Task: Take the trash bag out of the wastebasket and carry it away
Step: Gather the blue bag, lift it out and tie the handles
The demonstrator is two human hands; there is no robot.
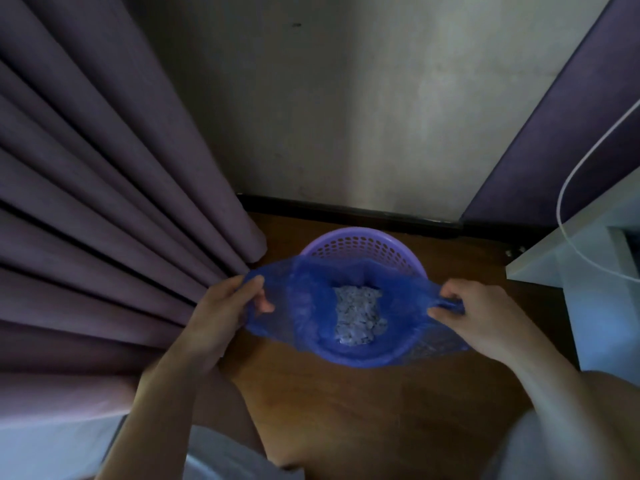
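Observation:
A purple perforated wastebasket [360,242] stands on the wooden floor near the wall. A blue trash bag [311,306] lines it, its mouth stretched wide to both sides, with pale crumpled scraps [358,315] at the bottom. My left hand [225,306] grips the bag's left edge, pulled out past the basket's rim. On the other side, my right hand [478,311] pinches the right edge of the bag. The basket's near rim is hidden under the bag.
A pleated purple curtain [104,202] hangs close on the left, touching the floor beside the basket. A white piece of furniture [571,258] with a white cable [568,188] stands at the right. Wall and dark skirting lie behind. My knees frame the bare wooden floor [363,410].

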